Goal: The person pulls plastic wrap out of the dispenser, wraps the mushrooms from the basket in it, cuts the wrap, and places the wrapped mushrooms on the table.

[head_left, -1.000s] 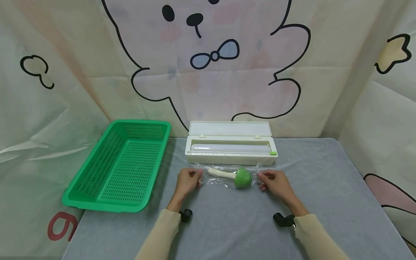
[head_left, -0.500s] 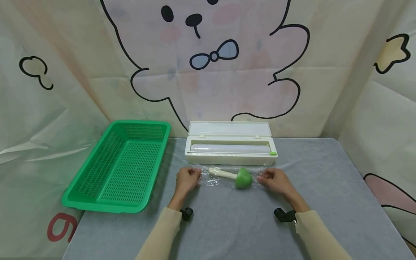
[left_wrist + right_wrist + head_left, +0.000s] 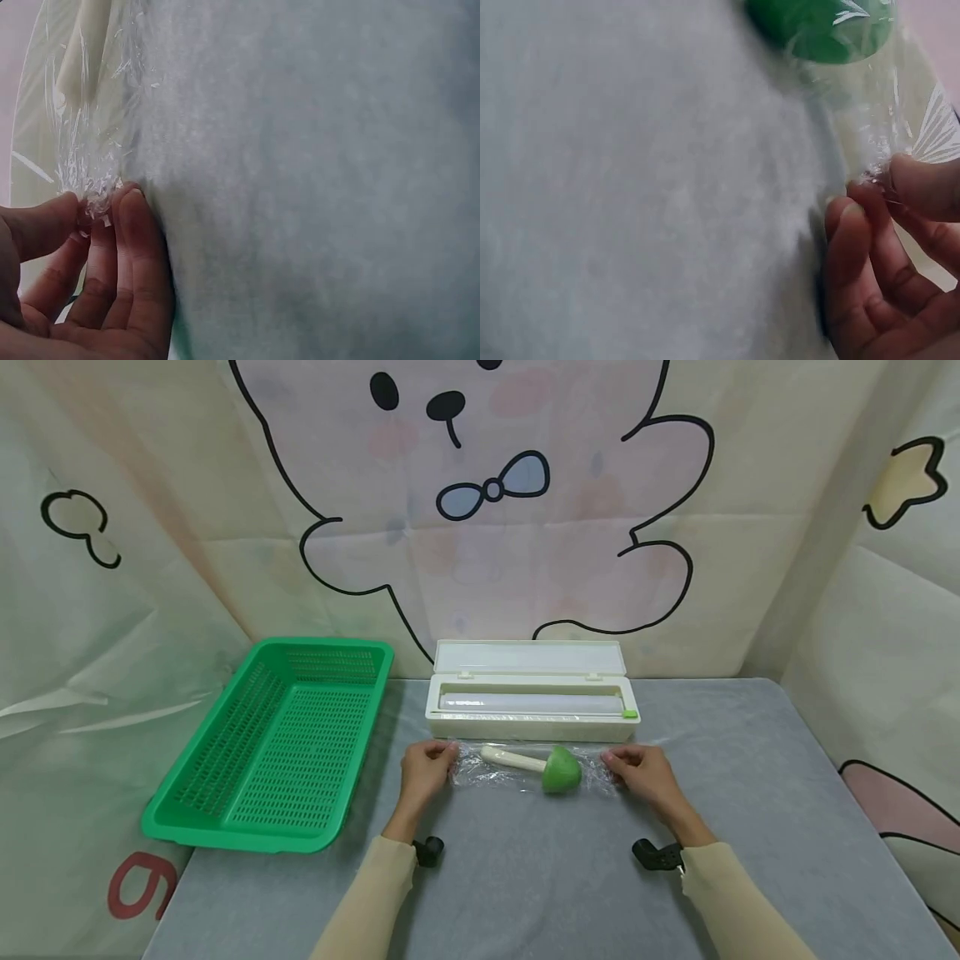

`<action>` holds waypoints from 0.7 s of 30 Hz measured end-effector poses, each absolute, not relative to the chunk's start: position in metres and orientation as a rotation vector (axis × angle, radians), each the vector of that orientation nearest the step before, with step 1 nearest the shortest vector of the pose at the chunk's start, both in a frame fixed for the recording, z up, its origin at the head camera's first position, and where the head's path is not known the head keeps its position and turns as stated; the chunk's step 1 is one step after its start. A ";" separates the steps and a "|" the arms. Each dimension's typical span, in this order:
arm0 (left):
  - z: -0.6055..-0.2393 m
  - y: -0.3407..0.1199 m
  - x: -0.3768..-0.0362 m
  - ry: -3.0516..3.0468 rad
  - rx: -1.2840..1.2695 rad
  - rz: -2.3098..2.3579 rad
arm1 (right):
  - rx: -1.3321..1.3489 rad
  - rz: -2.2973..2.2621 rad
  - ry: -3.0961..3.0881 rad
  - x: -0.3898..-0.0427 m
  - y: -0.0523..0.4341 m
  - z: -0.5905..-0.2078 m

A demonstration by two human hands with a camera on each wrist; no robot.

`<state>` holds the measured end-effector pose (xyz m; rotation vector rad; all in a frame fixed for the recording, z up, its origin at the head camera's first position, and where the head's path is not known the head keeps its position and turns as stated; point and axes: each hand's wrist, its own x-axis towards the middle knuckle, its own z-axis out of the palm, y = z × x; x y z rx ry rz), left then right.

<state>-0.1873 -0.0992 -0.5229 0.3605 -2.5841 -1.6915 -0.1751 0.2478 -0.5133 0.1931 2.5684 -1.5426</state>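
Note:
A mushroom-shaped thing with a green cap (image 3: 562, 771) and a pale stem (image 3: 513, 759) lies sideways inside clear cling film (image 3: 470, 770), in front of the white box. My left hand (image 3: 423, 774) pinches the film's gathered end beyond the stem, between thumb and fingers; the left wrist view shows the bunched film (image 3: 97, 202) there. At the cap's side, my right hand (image 3: 647, 777) pinches the other end of the film. In the right wrist view that end is bunched at the thumb (image 3: 922, 184), below the green cap (image 3: 821, 26).
Behind the hands stands a long white cling film box (image 3: 525, 729), its lid (image 3: 529, 657) raised and a roll (image 3: 531, 702) inside. A green perforated basket (image 3: 247, 842) sits at the left of the grey cloth-covered table (image 3: 540, 885). A printed curtain hangs behind.
Both hands have drawn slightly apart, the left one moving left and the right one a little right. The film between them reaches wider, while the green-capped thing stays nearly in place.

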 end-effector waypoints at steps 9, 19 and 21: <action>-0.520 -0.100 -0.187 -2.579 0.378 -1.734 | 0.137 -1.501 2.592 -0.178 0.259 -0.519; -0.516 -0.103 -0.186 -2.619 0.383 -1.697 | 0.106 -1.485 2.547 -0.179 0.279 -0.503; -0.514 -0.104 -0.186 -2.635 0.386 -1.690 | 0.140 -1.459 2.609 -0.180 0.280 -0.497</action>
